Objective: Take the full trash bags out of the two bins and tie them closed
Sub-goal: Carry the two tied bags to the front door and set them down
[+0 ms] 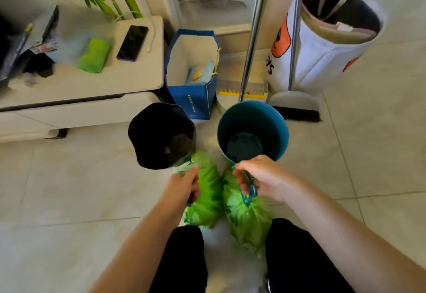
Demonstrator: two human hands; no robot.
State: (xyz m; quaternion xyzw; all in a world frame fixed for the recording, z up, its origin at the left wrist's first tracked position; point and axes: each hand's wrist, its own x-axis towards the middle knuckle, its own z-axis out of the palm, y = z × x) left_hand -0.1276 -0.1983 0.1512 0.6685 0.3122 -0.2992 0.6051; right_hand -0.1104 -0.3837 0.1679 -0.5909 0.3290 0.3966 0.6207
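Two green trash bags lie side by side on the tiled floor [69,189] between the person's knees: left bag [207,198], right bag [247,223], both out of the bins. Left hand [184,185] is clenched around the gathered neck of the left bag, bag body just right of and below the grip; right hand [258,177] pinches the blue drawstring [250,191] rising from the right bag's top, bag body directly beneath the grip. Black bin [161,136] and teal bin [253,129] stand just beyond the hands, the teal one unlined.
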